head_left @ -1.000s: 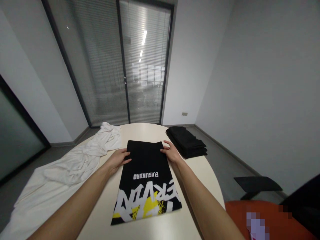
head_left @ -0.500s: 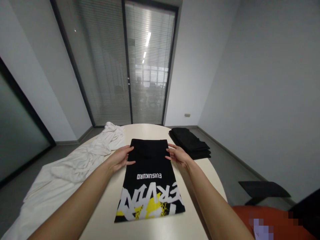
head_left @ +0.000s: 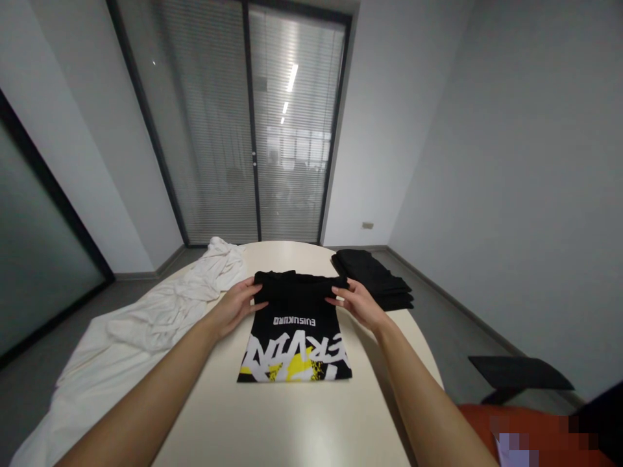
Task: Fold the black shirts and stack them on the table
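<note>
A folded black T-shirt [head_left: 296, 307] with white lettering and a yellow print lies on the table in front of me, its lettering upside down from my side. My left hand [head_left: 239, 307] pinches its far left corner between thumb and fingers. At the far right corner, my right hand [head_left: 359, 305] grips the fabric the same way. The far edge looks raised and slightly bunched between the hands, while the printed near part lies flat.
Rumpled white cloth [head_left: 146, 331] covers the left side of the pale round-edged table [head_left: 272, 428]. A stack of folded black garments [head_left: 372, 279] sits at the far right edge. An orange chair [head_left: 479, 428] with a black armrest [head_left: 520, 374] stands at the right.
The T-shirt has slid away from me, and its far edge has lifted and bunched. My right hand has shifted slightly right, and both hands now hold the far corners.
</note>
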The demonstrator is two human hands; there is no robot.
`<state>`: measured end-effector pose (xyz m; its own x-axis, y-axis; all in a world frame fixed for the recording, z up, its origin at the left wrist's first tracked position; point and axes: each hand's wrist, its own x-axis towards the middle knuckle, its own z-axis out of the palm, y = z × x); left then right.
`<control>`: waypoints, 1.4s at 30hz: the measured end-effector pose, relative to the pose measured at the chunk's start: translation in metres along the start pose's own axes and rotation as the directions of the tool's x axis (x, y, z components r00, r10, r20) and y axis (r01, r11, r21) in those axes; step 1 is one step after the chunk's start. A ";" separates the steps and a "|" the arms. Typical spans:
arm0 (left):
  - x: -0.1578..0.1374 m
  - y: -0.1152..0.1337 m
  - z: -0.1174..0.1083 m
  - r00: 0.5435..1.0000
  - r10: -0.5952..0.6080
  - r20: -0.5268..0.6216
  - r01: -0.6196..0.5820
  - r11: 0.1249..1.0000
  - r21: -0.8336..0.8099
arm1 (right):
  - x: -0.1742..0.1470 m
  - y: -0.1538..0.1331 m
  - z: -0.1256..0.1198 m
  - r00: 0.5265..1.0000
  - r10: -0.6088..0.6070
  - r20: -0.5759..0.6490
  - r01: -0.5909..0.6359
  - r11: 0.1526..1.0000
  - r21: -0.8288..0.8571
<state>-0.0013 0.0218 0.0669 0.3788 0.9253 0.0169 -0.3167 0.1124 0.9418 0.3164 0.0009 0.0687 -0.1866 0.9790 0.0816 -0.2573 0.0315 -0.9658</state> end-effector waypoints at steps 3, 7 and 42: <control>-0.012 0.002 -0.011 0.990 -0.050 0.131 0.042 0.997 0.060 | -0.014 -0.013 -0.002 0.980 0.066 0.190 -0.045 0.993 -0.112; -0.025 0.006 -0.021 0.928 -0.161 0.337 0.095 0.975 0.203 | -0.029 -0.028 0.002 0.851 0.177 0.494 -0.022 0.953 -0.303; -0.028 0.013 -0.010 0.883 -0.228 0.409 -0.250 0.509 0.824 | -0.039 -0.030 0.018 0.790 0.426 0.441 0.140 0.576 -0.806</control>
<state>-0.0242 0.0006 0.0752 0.7628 0.6435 -0.0627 0.4604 -0.4725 0.7515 0.3139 -0.0414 0.0988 -0.6755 0.6978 -0.2383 0.5895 0.3169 -0.7430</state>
